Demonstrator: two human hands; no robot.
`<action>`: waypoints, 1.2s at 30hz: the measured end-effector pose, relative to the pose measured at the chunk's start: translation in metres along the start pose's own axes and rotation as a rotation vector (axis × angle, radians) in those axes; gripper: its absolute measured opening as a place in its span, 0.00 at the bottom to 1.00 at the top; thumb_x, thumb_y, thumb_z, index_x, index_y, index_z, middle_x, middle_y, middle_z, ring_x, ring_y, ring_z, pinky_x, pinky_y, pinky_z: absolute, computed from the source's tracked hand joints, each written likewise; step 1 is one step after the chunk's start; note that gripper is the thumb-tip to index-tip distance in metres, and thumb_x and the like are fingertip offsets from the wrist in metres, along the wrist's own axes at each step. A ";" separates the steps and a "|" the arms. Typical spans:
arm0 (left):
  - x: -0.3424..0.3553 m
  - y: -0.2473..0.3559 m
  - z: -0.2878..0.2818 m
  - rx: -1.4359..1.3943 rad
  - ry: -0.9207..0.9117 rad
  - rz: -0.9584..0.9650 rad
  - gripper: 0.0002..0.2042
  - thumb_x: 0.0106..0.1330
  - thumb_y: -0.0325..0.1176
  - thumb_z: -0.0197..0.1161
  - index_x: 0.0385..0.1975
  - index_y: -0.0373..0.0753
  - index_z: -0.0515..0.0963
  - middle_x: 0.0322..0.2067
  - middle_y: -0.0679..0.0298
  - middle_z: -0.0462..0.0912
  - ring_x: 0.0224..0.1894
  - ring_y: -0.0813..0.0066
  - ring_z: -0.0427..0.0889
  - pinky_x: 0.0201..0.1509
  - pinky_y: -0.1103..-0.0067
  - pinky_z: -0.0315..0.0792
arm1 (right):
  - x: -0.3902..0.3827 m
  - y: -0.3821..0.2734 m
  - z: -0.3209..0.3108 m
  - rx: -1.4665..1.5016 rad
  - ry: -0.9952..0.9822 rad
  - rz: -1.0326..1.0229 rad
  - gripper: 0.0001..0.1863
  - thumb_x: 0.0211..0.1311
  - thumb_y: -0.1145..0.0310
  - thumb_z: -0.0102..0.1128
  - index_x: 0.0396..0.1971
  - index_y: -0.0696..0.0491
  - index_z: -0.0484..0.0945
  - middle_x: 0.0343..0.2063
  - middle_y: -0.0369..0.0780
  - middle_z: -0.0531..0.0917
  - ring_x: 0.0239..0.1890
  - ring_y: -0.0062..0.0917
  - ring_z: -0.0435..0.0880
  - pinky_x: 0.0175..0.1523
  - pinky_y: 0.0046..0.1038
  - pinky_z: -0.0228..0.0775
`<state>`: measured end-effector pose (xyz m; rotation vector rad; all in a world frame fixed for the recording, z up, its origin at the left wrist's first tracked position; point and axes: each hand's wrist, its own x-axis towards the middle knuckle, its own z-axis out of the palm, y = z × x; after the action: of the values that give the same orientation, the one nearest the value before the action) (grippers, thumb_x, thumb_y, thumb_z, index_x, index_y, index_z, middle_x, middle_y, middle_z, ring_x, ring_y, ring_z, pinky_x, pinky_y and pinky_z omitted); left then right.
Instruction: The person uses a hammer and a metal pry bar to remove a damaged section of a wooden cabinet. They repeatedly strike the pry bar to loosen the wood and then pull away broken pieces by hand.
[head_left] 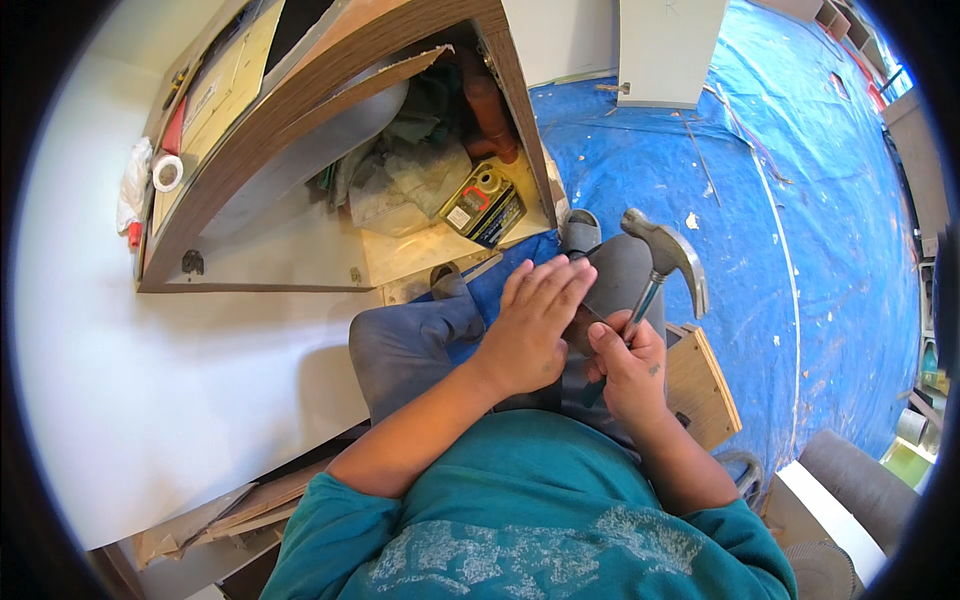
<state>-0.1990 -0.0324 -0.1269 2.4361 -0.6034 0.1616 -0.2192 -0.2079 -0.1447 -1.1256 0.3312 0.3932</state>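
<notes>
Holding the claw hammer (665, 255) by its handle in the right hand (632, 372), fingers closed round the shaft, thumb laid along it, head uppermost and claw turned to the right. Located above the lap, apart from any visible workpiece. Just left of this grip, with fingers extended and back uppermost: the left hand (535, 335). Cannot tell whether anything is held under that palm; also too unclear to identify, a small dark shape between the hands. Directly below the grip: grey trousers (400, 345), legs bent. Just right of the grip: a plywood piece (705, 390). Beyond and left of the grip: a cabinet (525, 120), brown-edged, open-fronted, containing a yellow-and-black box (483, 205) nearest the hands, then clear plastic wrapping (400, 185) and an orange-brown pipe (485, 105) farther in. Well left of the grip: a tape roll (168, 173). Far beyond the grip: a white panel (670, 50). Spread widely to the right: blue sheeting (750, 330), littered with scraps. Done, as far as visible: hammer in hand, cabinet carcass standing, a hinge-like fitting (193, 262) in place. Left, by judgement: hammering not under way at this instant, opening without a visible door. Cannot tell how much else remains.
</notes>
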 end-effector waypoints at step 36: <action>0.122 0.006 -0.075 -1.812 0.452 -0.261 0.03 0.76 0.34 0.64 0.41 0.43 0.78 0.39 0.70 0.86 0.39 0.83 0.83 0.47 0.80 0.77 | 0.048 -0.015 -0.037 0.047 0.158 0.021 0.14 0.72 0.60 0.64 0.32 0.52 0.71 0.15 0.33 0.66 0.15 0.20 0.65 0.22 0.26 0.60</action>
<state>-0.0916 -0.0385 -0.0322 0.6414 -0.0375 0.0050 -0.1721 -0.2411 -0.1682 -1.1105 0.4884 0.3141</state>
